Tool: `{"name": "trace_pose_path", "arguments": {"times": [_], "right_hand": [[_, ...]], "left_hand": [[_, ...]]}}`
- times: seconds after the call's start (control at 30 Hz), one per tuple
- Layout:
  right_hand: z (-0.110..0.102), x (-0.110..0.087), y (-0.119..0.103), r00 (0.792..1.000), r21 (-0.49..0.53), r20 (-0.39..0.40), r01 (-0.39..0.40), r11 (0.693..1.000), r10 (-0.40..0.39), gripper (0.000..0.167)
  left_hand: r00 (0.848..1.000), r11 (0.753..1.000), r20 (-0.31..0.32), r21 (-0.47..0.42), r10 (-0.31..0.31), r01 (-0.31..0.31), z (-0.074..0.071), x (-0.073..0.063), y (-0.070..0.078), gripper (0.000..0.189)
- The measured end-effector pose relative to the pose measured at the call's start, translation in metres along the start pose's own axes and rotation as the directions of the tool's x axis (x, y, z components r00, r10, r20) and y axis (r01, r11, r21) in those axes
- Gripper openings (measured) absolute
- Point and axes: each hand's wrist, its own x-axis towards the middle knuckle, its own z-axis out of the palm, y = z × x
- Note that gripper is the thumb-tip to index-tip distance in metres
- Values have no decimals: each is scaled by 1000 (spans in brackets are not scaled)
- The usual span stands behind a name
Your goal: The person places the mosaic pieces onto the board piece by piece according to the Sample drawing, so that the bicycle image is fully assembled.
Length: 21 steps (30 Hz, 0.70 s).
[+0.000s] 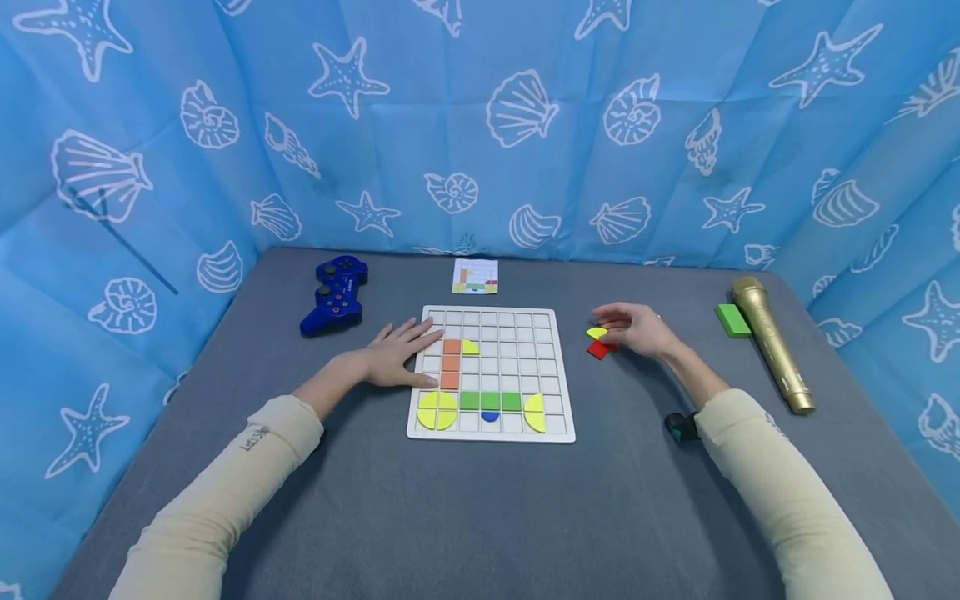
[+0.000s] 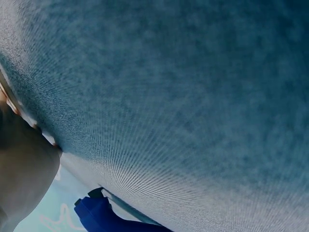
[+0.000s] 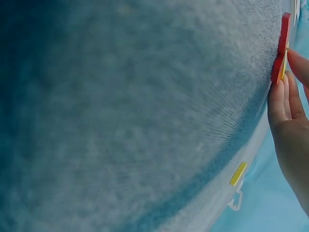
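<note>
My left hand (image 1: 401, 354) lies with fingers spread on the left edge of a white grid board (image 1: 506, 318). Orange squares (image 1: 451, 363), green squares (image 1: 491, 402), yellow quarter-circles (image 1: 437, 411) and a blue half-circle (image 1: 490, 416) sit in its cells. To the board's right, my right hand (image 1: 637, 330) pinches a yellow quarter-circle piece (image 1: 597, 332) between thumb and fingers. Red pieces (image 1: 597, 350) lie right under it, partly hidden by the fingertips. In the right wrist view, the yellow piece (image 3: 284, 68) shows edge-on against the red pieces (image 3: 285, 29).
A small pattern card (image 1: 475, 277) lies behind the board. A blue game controller (image 1: 335, 296) is at the back left. At the right are a green block (image 1: 732, 321) and a gold microphone (image 1: 772, 344). A blue shell-print curtain (image 1: 480, 125) surrounds the grey table (image 1: 480, 517).
</note>
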Motion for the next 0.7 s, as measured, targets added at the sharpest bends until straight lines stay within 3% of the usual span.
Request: {"name": "trace_pose_path", "arguments": {"times": [0.47,0.7], "right_hand": [[6,7,-7,999,-65,-13,46,997,-47,39],[5,9,-14,1000,-123,-6,20,992,-21,40]], "left_hand": [[1000,1000,4,7,-3,3,0,-2,3,94],[1000,1000,0,8,5,-5,-1,-2,4,94]]}}
